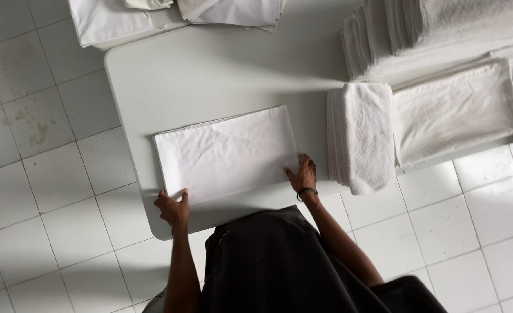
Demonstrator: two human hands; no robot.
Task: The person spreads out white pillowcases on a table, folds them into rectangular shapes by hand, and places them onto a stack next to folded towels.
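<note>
White square floor tiles [36,191], some stained, surround a pale, smooth table [210,69] with rounded corners. Along its right side lie the biggest piles: stacked thick towels [442,29] with a nubby pile, and below them a broad folded sheet [453,110] of flat woven cotton. Just left of that sheet stands a smaller stack of folded terry cloths [361,133], soft-edged and hanging a little over the table's near rim. More folded white linen [111,20] sits at the far end.

Near the front edge lies the white folded cloth [227,153], a neat, thin rectangle, lightly creased, its edges lined up. Judging by that, the folding of this piece looks nearly finished; it has not yet joined any pile.

The left hand [173,210] pinches the cloth's near left corner, fingers curled and thumb on top. The right hand [303,174], a dark band at its wrist, rests fairly flat with fingers spread on the near right corner, pressing rather than gripping. A dark garment [279,266] fills the foreground.
</note>
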